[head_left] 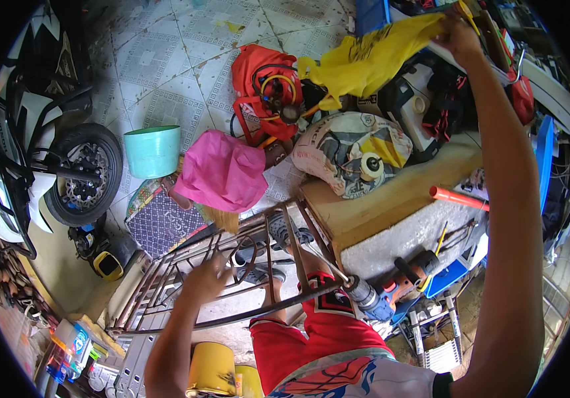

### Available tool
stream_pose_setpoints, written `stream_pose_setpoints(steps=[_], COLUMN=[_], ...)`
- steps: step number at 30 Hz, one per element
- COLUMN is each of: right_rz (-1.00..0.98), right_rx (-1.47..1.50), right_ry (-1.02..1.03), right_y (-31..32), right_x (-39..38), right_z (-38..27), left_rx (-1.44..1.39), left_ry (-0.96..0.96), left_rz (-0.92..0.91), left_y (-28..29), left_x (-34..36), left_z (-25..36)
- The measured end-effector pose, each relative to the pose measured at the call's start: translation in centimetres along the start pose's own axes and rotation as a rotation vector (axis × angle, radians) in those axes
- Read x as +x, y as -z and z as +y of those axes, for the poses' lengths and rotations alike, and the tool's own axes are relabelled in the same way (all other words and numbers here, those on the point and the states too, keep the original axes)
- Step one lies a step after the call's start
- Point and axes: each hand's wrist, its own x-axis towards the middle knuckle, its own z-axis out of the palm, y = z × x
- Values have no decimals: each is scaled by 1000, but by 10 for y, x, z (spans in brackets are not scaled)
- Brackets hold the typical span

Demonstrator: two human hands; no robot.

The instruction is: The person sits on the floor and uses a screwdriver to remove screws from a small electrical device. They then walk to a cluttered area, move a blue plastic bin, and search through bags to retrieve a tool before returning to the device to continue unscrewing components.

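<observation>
My right hand (460,40) grips a crumpled yellow plastic bag (371,60) at the upper right, stretched over a red bag (252,79) with hoses and the clutter beside it. My left hand (213,272) is over a rusty metal railing (258,306) in front of me, fingers loosely bent and apart, apparently holding nothing. Below the railing's right end lie power drills (376,305). A pink cloth bag (222,169) lies on the floor beyond the railing, beside a patterned cloth (162,222).
A motorcycle (26,159) stands at the left. A mint bucket (151,152), a printed sack (324,149) and a black-and-grey case (407,99) sit on the tiled floor (152,53). An orange pipe (457,198) crosses the concrete ledge (397,239) at right. Yellow buckets (208,368) are below me.
</observation>
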Motion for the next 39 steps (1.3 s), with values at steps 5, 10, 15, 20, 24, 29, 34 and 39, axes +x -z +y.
stream_pose_setpoints(steps=[5, 10, 15, 20, 24, 29, 34, 39], right_rz=[-701, -459, -547, -622, -525, -860, -946, -991], right_rx=[-308, -90, 520, 171, -80, -406, -342, 117], right_ry=[-150, 37, 503, 453, 366, 566, 422, 206], right_y=[-70, -116, -230, -319, -350, -360, -338, -293], right_x=[6, 10, 13, 2, -21, -49, -44, 0], right_z=[-111, -251, -417, -458, -406, -369, -353, -274], left_rx=[-7, 143, 122, 85, 78, 76, 58, 83], left_ry=[124, -26, -17, -17, -11, -7, -25, -10], left_rz=[181, 695, 752, 793, 773, 762, 787, 805], left_y=[-90, -131, -139, -141, -144, -143, -144, -149], left_x=[-94, -90, -87, -89, -87, -86, -84, -86], left_z=[-32, -44, -48, -48, -47, -47, -49, -51])
